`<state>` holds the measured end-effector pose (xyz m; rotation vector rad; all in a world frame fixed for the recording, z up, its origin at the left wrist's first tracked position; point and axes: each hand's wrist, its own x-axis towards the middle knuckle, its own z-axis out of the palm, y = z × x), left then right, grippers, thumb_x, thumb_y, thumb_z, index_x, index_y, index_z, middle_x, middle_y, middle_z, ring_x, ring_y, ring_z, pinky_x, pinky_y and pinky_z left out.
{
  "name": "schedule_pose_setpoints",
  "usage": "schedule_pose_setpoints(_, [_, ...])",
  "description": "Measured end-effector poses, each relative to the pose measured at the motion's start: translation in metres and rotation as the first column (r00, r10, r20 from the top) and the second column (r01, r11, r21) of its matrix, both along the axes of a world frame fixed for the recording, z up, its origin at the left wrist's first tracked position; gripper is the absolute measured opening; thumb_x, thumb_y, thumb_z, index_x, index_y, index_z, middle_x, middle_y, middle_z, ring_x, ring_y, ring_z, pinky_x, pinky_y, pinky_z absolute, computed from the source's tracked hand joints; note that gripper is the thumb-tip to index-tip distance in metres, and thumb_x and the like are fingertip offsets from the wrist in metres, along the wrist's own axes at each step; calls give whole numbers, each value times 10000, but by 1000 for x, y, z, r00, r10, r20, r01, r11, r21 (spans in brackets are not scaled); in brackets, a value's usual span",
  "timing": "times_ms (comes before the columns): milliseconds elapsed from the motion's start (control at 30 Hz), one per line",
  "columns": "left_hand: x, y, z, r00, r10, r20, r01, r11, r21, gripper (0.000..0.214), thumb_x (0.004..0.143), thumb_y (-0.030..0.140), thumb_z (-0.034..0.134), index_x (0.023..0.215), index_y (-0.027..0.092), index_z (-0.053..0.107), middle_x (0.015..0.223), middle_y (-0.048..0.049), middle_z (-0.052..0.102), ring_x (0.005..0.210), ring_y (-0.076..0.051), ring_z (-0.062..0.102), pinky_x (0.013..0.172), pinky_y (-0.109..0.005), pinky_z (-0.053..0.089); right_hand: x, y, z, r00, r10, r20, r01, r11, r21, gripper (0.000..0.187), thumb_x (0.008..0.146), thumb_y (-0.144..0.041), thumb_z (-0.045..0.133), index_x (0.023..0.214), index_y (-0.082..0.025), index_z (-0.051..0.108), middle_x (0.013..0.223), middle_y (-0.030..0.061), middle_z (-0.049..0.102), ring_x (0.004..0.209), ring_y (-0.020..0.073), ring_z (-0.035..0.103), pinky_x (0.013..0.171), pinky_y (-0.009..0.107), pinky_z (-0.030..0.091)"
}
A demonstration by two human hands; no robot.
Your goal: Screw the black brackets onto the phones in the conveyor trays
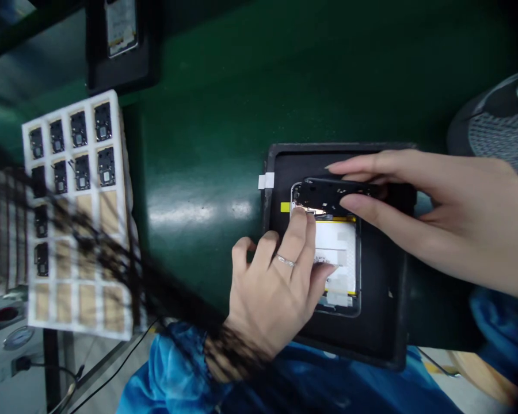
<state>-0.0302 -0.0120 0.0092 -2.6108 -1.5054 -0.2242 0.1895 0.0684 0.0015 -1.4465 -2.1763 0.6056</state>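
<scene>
Black tray (384, 305): landmark; flat on the tabletop (198, 144) against the wearer's front. Raised rim probably keeps its contents from sliding off.
Opened device (346, 259): lies inside the black tray, inner side up, pale labelled block showing; likely laid so for access to the internals.
Black plate (322, 192): over the upper end of the device, in the tray; tilted, whether touching cannot be told.
Right hand (453, 213): grasping the plate between thumb and fingers at its right end, presumably to leave the other end accessible.
Left hand (274, 287): fingertips at the device beside the plate's lower edge, perhaps steadying; whether they pinch anything small, cannot tell.
Foam tray (120, 155): left of the black tray, partly filled with dark parts, one per cell, probably to keep them apart.
Second tray (123, 75): far left beyond the black tray, similar device inside.
Surface: green, glossy, light reflected left of the black tray.
Room: grey rounded appliance (496, 126) right of the black tray; blurred dark strands (155, 282) cross left.
</scene>
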Motion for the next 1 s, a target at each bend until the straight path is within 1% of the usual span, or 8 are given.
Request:
schedule_pose_setpoints(100, [-2, 3, 5, 999, -43, -21, 43, 999, -4, 516, 1252, 357, 379, 1514, 155, 775, 1615, -36, 744, 994, -242, 757, 848, -458, 590, 0, -1, 1, 1000, -1, -3, 1, 1000, -3, 380, 984, -496, 457, 1323, -353, 547, 1212, -68, 677, 833, 54, 631, 559, 198, 449])
schedule_pose_setpoints(200, [-6, 7, 7, 995, -89, -33, 90, 996, 6, 471, 1256, 324, 413, 1528, 165, 763, 1579, -49, 772, 977, -217, 752, 874, -446, 591, 0, -2, 2, 1000, -8, -2, 8, 1000, -10, 379, 980, -494, 467, 1327, -362, 544, 1170, -64, 681, 818, 58, 639, 567, 211, 450])
schedule_pose_setpoints(300, [-9, 11, 8, 990, -132, -53, 134, 991, 28, 454, 1261, 321, 429, 1503, 166, 781, 1547, -47, 794, 955, -200, 749, 865, -420, 592, 0, -2, 2, 1000, -5, 9, 5, 1000, -15, 384, 986, -501, 456, 1335, -366, 540, 1188, -64, 682, 792, 60, 645, 562, 223, 443])
schedule_pose_setpoints(433, [-8, 15, 8, 978, -182, -100, 188, 981, 55, 450, 1248, 382, 513, 1514, 132, 776, 1488, -76, 826, 913, -201, 749, 863, -388, 605, 0, -1, 2, 1000, 8, 16, -7, 1000, -19, 388, 998, -497, 436, 1349, -361, 529, 1270, -64, 667, 762, 51, 628, 535, 217, 415])
schedule_pose_setpoints(567, [-7, 17, 8, 966, -220, -138, 233, 969, 87, 500, 1227, 476, 568, 1526, 133, 775, 1462, -105, 833, 886, -209, 753, 863, -369, 604, 1, -1, 1, 1000, -5, 10, 6, 999, -32, 388, 991, -504, 450, 1346, -369, 528, 1207, -63, 673, 834, 59, 647, 535, 197, 423])
schedule_pose_setpoints(667, [-9, 18, 7, 973, -209, -97, 217, 973, 83, 478, 1221, 469, 579, 1496, 143, 795, 1457, -97, 837, 884, -203, 749, 841, -369, 596, 0, -1, 1, 1000, -15, 12, 16, 999, -39, 388, 989, -514, 449, 1343, -377, 531, 1204, -61, 668, 839, 61, 643, 533, 193, 427])
schedule_pose_setpoints(800, [-12, 15, 4, 990, -142, 14, 142, 989, 37, 464, 1219, 464, 581, 1485, 151, 797, 1493, -70, 825, 947, -192, 759, 872, -388, 600, -1, 0, 2, 1000, -8, 10, 8, 1000, -30, 374, 992, -503, 442, 1326, -367, 542, 1144, -55, 685, 790, 60, 639, 499, 198, 393])
schedule_pose_setpoints(1000, [-8, 8, 0, 994, -62, 85, 62, 998, 5, 486, 1258, 403, 463, 1497, 114, 773, 1512, -78, 815, 978, -182, 768, 879, -435, 548, -2, -1, 2, 1000, 15, 2, -15, 1000, -2, 351, 996, -450, 464, 1331, -369, 536, 1162, -72, 676, 853, 49, 663, 508, 185, 434])
